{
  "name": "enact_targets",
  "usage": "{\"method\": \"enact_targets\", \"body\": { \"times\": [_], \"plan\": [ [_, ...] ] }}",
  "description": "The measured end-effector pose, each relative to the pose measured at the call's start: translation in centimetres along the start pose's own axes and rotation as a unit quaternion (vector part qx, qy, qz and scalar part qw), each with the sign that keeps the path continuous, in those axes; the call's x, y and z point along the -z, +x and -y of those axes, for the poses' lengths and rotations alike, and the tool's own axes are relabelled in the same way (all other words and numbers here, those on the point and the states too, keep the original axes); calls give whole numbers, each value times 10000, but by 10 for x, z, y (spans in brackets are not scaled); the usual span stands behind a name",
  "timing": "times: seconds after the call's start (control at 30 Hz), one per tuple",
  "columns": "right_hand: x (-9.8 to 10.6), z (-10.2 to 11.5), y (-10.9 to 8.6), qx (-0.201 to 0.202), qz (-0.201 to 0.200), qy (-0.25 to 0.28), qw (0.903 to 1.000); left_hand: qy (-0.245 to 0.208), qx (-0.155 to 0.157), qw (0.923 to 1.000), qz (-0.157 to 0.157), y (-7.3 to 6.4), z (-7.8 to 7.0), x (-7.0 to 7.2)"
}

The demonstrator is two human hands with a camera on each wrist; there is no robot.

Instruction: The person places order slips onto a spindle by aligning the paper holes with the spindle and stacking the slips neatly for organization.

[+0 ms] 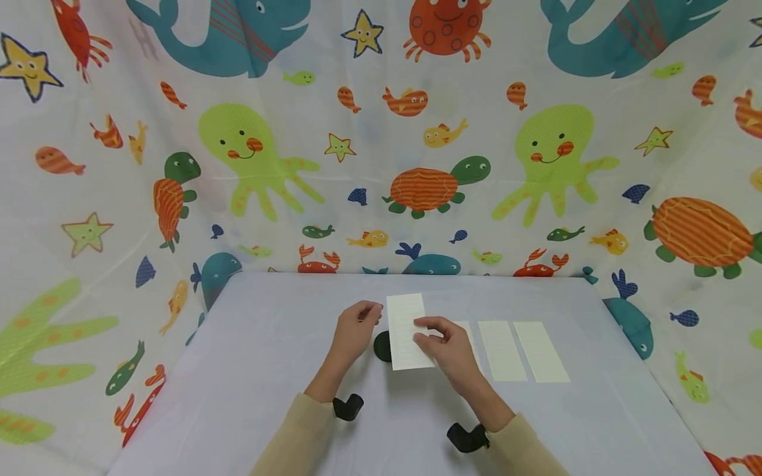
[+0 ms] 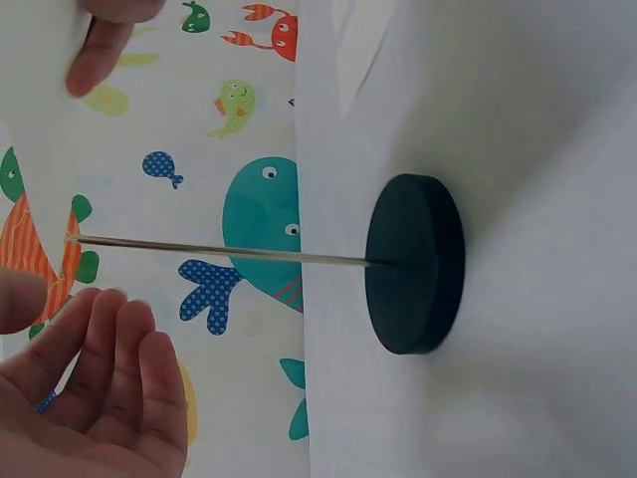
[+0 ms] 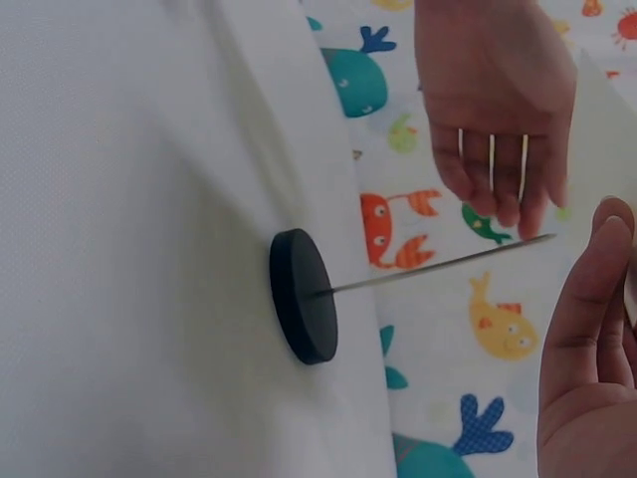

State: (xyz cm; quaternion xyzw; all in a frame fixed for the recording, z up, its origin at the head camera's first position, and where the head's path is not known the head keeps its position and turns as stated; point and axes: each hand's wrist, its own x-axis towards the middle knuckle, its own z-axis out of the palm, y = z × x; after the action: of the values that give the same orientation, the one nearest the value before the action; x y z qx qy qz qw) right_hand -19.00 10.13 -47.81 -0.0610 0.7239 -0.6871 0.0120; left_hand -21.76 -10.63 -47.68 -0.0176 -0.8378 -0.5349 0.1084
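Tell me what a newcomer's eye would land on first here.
Probably the bright sea-creature cloth behind the table, with a striped orange turtle near its middle. Next, over the middle of the table, the person's right grip pinches a raised pale sheet. The left-wrist view shows an oddity: a thin rod sticking up from a black disc on the table.
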Motion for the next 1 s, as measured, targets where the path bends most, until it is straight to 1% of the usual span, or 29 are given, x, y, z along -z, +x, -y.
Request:
{"method": "enact_targets", "body": {
  "times": [0.2,0.4,0.53,0.67,1.0],
  "plan": [
    [-4,-2,1,-71,48,98,9999,-470,469,9977,116,4,-7,-3],
    [-6,-4,-1,-84,44,54,9999,-601,985,9932,151,8,-8,-5],
    [-7,-6,0,-67,41,3,10000,-669,1089,9917,167,8,-8,-5],
    [-6,-7,0,-98,-5,-127,9999,-720,1125,9909,169,8,-9,-5],
    [-6,-5,2,-231,-209,-324,9990,-635,1156,9912,96,10,-7,-6]
  ]
}}
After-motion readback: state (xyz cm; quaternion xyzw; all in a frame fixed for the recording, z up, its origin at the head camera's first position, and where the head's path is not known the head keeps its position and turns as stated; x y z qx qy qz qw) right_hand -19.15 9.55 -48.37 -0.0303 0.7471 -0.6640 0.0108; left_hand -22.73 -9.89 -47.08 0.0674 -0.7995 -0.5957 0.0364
